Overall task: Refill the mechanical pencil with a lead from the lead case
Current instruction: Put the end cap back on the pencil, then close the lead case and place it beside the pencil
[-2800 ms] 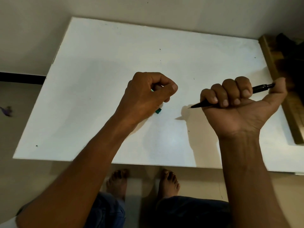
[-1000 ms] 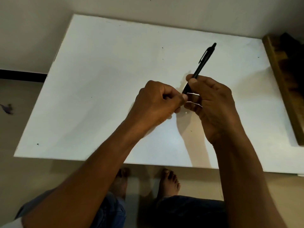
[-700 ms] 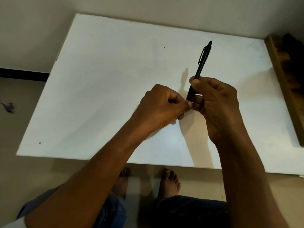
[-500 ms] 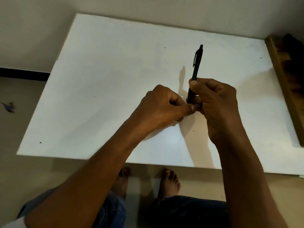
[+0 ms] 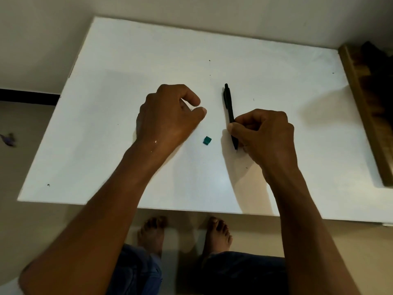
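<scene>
Over the white table (image 5: 127,60), right hand (image 5: 265,135) grips the mechanical pencil (image 5: 229,107); left hand (image 5: 170,116) pinches shut, contents unclear. Lead loading looks unconfirmed.

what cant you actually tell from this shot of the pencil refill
Head view only:
- Whether the left hand holds a lead or the lead case: its curled fingers hide the inside.
- The middle of the mechanical pencil: covered by the right hand.
- Any lead at the pencil's tip: too thin to make out.
- What the small teal piece is: too small.
- The wooden object at right: cut off by the frame edge.
</scene>
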